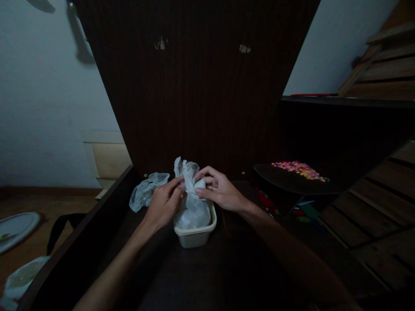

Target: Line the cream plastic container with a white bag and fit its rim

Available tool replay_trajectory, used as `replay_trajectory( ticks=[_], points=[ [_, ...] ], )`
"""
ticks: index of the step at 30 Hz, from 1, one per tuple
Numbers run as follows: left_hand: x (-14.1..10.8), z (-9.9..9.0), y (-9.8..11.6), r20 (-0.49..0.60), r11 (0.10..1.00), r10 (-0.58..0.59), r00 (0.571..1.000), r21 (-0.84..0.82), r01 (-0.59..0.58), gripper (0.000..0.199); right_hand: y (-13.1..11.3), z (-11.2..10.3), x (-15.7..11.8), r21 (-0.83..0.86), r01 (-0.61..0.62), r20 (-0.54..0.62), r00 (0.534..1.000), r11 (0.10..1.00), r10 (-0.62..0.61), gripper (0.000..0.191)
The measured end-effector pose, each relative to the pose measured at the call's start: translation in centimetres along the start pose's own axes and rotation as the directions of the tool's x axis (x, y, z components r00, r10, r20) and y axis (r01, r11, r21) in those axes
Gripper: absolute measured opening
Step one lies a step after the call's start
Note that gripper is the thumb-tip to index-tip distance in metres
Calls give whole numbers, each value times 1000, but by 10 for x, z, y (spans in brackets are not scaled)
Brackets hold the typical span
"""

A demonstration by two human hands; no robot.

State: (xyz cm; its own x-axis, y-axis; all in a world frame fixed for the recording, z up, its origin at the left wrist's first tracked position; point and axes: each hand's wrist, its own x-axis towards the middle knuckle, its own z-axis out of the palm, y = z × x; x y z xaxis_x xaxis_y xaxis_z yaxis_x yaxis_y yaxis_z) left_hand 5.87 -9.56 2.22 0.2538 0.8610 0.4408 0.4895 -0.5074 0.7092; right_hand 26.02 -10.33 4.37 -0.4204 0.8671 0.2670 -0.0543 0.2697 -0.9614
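A white plastic bag (194, 211) sits inside a cream rectangular tub (194, 239) on the dark wooden surface. Its upper part is gathered into a twisted or knotted neck, with loose ends sticking up. My left hand (164, 199) pinches the bag's neck from the left, fingers closed on the plastic. From the other side my right hand (218, 188) grips a fold of the same neck between thumb and fingers. Whatever fills the bag is hidden by the cloudy plastic. Just left of the tub lies a second crumpled plastic bag (145, 190), touched by neither hand.
A tall dark panel (207, 99) rises behind the tub. Right of it, a curved shelf (279, 176) holds a heap of small colourful pieces (301, 169). A raised dark side board (87, 233) borders the left. Below on the floor are a white round tray (19, 226) and another bag (26, 276).
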Motion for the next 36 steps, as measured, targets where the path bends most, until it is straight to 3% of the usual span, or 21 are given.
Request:
replay_trajectory(
  ticks=[5, 10, 14, 17, 27, 31, 36],
  points=[
    [-1, 11, 2, -24, 984, -98, 995, -149, 93, 45, 1, 5, 1, 18, 14, -5, 1000, 1000, -14, 39],
    [-6, 18, 1, -36, 934, -167, 985, -325, 147, 37, 4, 5, 1, 77, 1, -3, 1000, 997, 0, 53],
    [-12, 19, 1, -35, 913, -173, 984, -380, 147, 25, 4, 3, 0, 111, -19, 3, 1000, 994, 19, 64],
    [-16, 19, 3, 8, 894, -166, 986, -421, 154, 30, 4, 2, -2, 103, -32, 36, 999, 994, 28, 68],
    [-13, 22, -4, -15, 900, -250, 968, -373, 226, 27, 11, -1, -3, -36, 38, 81, 996, 999, -35, 49],
    [-4, 26, -10, -35, 905, -183, 982, -397, 154, 26, 16, -1, -6, -91, 33, 99, 995, 995, -24, 41],
    [7, 34, -12, -177, 873, -217, 960, -475, 110, 43, 17, 3, -11, -249, 57, 135, 991, 967, -23, 28]
  ],
)
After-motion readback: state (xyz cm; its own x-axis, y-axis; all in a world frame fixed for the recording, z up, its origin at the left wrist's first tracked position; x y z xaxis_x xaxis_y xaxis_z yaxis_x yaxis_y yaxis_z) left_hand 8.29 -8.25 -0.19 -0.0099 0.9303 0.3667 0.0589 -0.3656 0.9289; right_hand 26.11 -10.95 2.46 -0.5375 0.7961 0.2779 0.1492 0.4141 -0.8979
